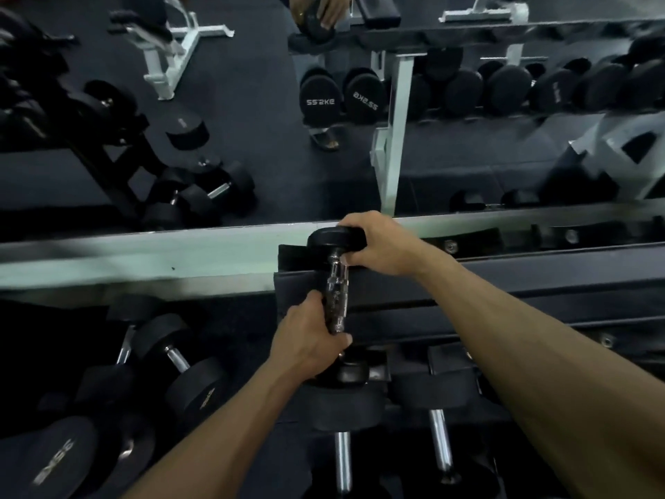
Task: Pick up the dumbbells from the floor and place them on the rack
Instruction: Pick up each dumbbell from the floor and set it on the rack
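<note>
Both hands hold one small dumbbell [336,304] just below frame centre, above the top tier of the rack [503,279]. The left hand [309,342] has its grip wrapped round the near end of the knurled chrome handle, at 6 o'clock of the bar. The right hand [378,244] has its grip curled over the far black head, at 12 o'clock. The bar runs nearly straight away from the person. Whether the heads touch the rack I cannot tell. More dumbbells [180,369] lie at 8 o'clock, and a mirror [252,102] fills the 12 o'clock half.
</note>
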The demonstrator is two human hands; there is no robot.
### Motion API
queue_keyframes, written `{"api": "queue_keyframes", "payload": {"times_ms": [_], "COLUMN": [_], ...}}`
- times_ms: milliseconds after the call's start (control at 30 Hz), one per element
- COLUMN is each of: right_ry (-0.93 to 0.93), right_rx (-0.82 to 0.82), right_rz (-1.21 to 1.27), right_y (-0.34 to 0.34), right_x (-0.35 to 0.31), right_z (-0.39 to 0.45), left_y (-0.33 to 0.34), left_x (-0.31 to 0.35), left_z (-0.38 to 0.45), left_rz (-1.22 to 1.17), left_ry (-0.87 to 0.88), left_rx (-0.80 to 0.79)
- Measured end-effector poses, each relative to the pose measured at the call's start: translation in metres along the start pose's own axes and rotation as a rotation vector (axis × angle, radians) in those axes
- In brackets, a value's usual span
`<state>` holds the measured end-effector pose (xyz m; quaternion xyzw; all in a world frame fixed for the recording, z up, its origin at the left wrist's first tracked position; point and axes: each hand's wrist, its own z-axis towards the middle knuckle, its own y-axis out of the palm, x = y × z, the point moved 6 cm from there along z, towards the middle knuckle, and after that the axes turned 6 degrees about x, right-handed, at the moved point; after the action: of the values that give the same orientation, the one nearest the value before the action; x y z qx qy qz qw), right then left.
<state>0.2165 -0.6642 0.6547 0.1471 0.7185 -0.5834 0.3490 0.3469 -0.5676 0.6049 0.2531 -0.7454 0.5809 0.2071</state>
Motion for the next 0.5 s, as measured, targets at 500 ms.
{"api": "queue_keyframes", "payload": {"times_ms": [500], "right_ry": [0.044], "right_rx": [0.043], "right_rz": [-0.118], "right_y": [-0.010], "right_x": [-0.001], "right_z": [-0.033], "left_y": [-0.015], "left_x": [0.007], "left_z": [-0.021], "left_rz": [0.192], "left_ry": [0.059], "left_rx": [0.127]}}
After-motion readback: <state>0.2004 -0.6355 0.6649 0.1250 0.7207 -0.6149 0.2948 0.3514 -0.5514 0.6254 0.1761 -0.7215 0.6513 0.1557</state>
